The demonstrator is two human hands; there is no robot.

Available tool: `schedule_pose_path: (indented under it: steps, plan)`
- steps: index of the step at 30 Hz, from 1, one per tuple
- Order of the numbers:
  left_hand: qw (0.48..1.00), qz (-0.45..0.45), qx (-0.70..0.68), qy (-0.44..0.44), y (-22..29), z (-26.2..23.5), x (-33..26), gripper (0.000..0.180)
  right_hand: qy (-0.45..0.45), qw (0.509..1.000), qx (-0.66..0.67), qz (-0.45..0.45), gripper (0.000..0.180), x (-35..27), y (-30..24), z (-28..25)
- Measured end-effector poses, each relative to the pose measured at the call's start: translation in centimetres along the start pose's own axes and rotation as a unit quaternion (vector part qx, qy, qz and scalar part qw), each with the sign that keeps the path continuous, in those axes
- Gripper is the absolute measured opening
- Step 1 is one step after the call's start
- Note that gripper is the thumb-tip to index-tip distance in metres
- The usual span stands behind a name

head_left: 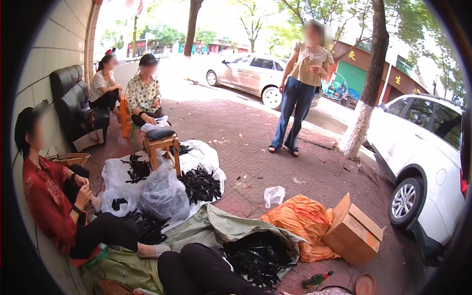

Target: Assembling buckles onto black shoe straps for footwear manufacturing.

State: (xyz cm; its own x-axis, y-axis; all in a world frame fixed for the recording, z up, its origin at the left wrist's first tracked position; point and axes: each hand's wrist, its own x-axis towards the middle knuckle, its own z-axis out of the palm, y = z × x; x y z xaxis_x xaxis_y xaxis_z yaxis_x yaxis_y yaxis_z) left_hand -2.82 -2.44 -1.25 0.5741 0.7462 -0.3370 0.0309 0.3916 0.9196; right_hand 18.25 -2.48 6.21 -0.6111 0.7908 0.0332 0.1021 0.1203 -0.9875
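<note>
Neither of my hands shows in the head view. My bent legs in black trousers (196, 269) come up from the lower edge. Just right of them, a green-grey cloth sack (216, 216) lies spread open around a heap of black strap-like pieces (258, 255). More black pieces (199, 184) lie in piles on a white sheet (212, 153) farther off. On that sheet sits a clear plastic bag (164, 192), bulging. A co-worker in a red top (49, 196) sits at the left, both hands together at small work I cannot make out.
A wooden stool (162, 147) stands on the sheet. To the right are an orange sack (300, 221), an open cardboard box (355, 231) and a green bottle (317, 280). Two people sit at the back left; another person (307, 73) stands on the pavement. A white car (423, 147) is parked at right.
</note>
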Motion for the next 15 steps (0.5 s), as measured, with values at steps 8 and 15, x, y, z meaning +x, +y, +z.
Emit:
schedule_pose_path:
  steps: [8,15]
  plan:
    - [0.998,0.056,-0.038,0.009,2.3,0.8,0.7,0.025,-0.031,0.998,0.000,0.046,0.030,0.2,-2.5,-0.2]
    - [0.994,0.090,-0.069,0.006,0.4,0.0,1.3,0.024,-0.025,0.997,-0.048,0.061,0.033,-0.2,-1.9,0.0]
